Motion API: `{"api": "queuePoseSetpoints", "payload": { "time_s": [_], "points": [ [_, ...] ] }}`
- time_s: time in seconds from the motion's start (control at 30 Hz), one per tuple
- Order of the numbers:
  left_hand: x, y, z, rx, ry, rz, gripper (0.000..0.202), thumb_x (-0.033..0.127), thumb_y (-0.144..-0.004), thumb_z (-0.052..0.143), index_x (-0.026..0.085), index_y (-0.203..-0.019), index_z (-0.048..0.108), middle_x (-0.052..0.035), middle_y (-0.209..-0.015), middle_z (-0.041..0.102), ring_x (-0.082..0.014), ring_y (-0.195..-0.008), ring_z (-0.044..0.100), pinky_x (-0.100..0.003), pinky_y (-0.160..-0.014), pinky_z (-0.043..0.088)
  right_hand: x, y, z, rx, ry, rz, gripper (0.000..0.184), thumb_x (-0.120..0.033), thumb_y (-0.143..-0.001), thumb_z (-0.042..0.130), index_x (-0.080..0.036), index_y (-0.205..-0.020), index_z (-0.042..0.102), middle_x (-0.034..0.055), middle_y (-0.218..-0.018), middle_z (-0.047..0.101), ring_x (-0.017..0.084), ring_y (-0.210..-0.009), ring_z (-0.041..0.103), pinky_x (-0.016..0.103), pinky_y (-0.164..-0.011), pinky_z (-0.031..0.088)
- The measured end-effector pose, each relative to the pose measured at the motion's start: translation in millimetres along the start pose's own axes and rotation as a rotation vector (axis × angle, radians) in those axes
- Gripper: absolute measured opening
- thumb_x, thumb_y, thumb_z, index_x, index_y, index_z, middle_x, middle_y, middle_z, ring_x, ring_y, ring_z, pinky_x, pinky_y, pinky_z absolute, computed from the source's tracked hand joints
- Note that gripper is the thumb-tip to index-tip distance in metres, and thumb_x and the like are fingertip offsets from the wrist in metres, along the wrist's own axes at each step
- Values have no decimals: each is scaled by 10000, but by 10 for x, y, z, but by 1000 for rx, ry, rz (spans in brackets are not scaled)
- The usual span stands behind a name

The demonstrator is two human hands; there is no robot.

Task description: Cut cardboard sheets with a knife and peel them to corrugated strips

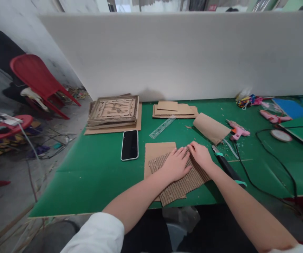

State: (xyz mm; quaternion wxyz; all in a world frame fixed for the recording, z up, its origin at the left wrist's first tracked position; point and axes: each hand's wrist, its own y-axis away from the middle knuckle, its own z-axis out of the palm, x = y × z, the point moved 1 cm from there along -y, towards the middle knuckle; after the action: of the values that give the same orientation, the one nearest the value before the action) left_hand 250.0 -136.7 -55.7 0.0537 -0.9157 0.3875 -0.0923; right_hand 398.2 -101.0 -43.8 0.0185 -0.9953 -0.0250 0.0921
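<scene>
My left hand (176, 164) lies flat with fingers spread on a strip of corrugated cardboard (179, 186) with exposed ridges. My right hand (201, 154) rests beside it on the same strip, fingers curled down at its upper edge, and I cannot see whether they pinch it. The strip lies across a smooth cardboard sheet (155, 150) on the green table (93, 168). A utility knife (226, 165) with teal trim sits just right of my right wrist.
A black phone (129, 144) lies left of the sheet. Behind are a clear ruler (162, 127), a rolled cardboard piece (211, 128), a cardboard maze box (113, 110), stacked cardboard pieces (174, 109) and a pink glue gun (238, 131) with a black cable (270, 158). A white partition (183, 52) backs the table.
</scene>
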Motion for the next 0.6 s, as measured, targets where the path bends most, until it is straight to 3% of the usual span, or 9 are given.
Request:
{"api": "queuePoseSetpoints", "payload": {
  "time_s": [0.17,0.43,0.6],
  "points": [
    [-6,-7,23,13,15,-13,590,485,-871,279,102,-1315,348,-126,-1399,330,-242,-1292,276,-396,-1061,179,37,99,-3,-2,35,2,290,-393,-894,358,-197,-778,537,46,-716,667,181,-644,616,245,-526,271],
    [-1,5,-5,-1,20,-12,587,477,-874,277,103,-1322,338,-122,-1401,327,-236,-1296,269,-395,-1063,179,8,168,49,15,194,1,284,-361,-912,323,-188,-801,519,48,-688,661,172,-581,609,251,-480,214],
    [-1,-2,-11,-14,24,-18,588,486,-871,280,113,-1322,337,-119,-1403,324,-231,-1301,260,-390,-1065,178,19,251,-4,22,240,23,351,-442,-903,301,-194,-787,519,57,-636,656,185,-544,609,256,-462,186]
  ]
}}
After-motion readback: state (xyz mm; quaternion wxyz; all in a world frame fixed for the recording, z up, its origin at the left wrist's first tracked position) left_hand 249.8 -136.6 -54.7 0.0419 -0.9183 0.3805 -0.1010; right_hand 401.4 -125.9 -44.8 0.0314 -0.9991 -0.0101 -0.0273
